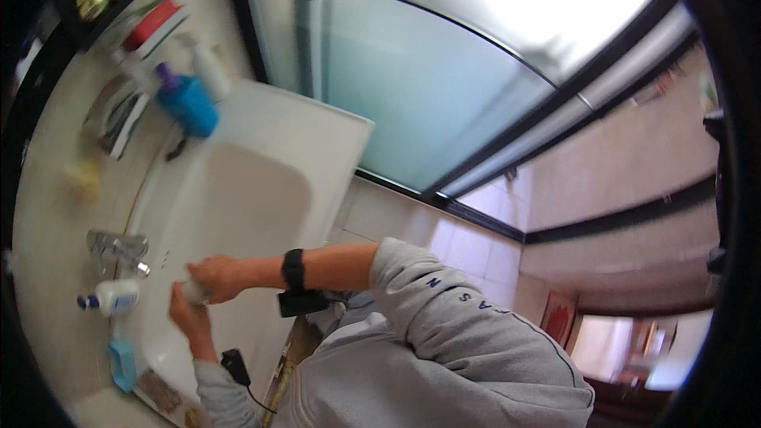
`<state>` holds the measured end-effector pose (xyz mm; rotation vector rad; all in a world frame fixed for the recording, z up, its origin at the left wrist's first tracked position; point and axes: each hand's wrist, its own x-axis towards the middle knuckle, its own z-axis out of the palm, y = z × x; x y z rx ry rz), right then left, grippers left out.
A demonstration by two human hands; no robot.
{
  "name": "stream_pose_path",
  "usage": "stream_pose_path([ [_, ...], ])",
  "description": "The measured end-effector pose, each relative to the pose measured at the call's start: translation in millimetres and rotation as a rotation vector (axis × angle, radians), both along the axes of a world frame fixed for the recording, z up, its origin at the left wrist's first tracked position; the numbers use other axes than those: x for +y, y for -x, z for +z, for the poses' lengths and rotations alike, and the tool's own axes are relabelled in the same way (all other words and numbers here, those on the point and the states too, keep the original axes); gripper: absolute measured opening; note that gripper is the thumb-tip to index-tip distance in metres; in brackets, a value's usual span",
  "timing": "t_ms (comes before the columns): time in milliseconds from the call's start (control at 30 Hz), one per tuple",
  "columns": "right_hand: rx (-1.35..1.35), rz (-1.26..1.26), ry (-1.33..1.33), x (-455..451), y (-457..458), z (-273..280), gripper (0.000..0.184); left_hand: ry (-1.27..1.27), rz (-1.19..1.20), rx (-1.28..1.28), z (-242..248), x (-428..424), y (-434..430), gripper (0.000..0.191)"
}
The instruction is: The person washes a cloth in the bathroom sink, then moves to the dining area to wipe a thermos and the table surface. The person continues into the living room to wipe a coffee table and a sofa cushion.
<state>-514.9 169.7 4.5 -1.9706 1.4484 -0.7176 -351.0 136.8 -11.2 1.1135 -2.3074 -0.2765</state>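
Observation:
My right hand [219, 279] and my left hand [191, 316] meet over the near side of a white basin [255, 190]. Between them is a small pale object [195, 291], gripped by both; blur and fingers hide what it is. A chrome faucet [122, 248] juts over the basin's rim just beyond my hands. Beside it lies or leans a white pump bottle [117, 297] with a dark blue top. Closer to my left arm, a light-blue plastic dish [122, 365] rests on the ledge. A black band [293, 269] circles my right wrist.
Along the ledge are a blue bottle [189, 106] with a purple cap, a pale bottle [209, 71], a red-and-white box [153, 25] and a blurred yellow item [86, 180]. A frosted glass partition [404, 89] with dark framing borders the basin. A black device [236, 367] with a cable sits by my left forearm.

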Motion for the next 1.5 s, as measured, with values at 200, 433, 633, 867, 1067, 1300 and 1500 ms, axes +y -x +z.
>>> stream_pose_path([
  [200, 0.235, -0.394, 0.135, 29.5, 4.4, -19.6, 0.06, -0.145, 0.069, -0.505, -31.0, -4.9, -31.3, 0.025],
  [433, -0.226, -0.386, -0.134, 103.2, 40.1, 3.5, 0.058, -0.356, -0.228, -0.012, 27.1, 14.8, 21.8, 0.033],
  [633, -1.206, -0.563, -0.092, 308.3, 130.0, 20.2, 0.048, -1.0, -0.681, -0.138, 60.6, 185.0, 185.7, 0.034],
  [867, -0.635, -1.376, 0.475, 638.9, 183.9, 44.4, 0.032, -0.836, -1.604, -0.194, 70.0, 507.1, 346.4, 0.047],
  [1067, -1.301, -1.562, 0.942, 883.4, 156.7, 49.5, 0.022, -1.532, -1.813, -0.452, 79.9, 786.5, 377.3, 0.067],
  [1300, -1.299, -1.918, 1.296, 1061.8, 172.5, 8.8, 0.02, -1.304, -2.103, -0.446, 43.3, 1001.3, 413.7, 0.048],
  [1500, -1.19, -2.158, 1.369, 1193.7, 189.1, 6.2, 0.022, -1.28, -2.331, -0.567, 24.9, 1161.1, 471.3, 0.046],
])
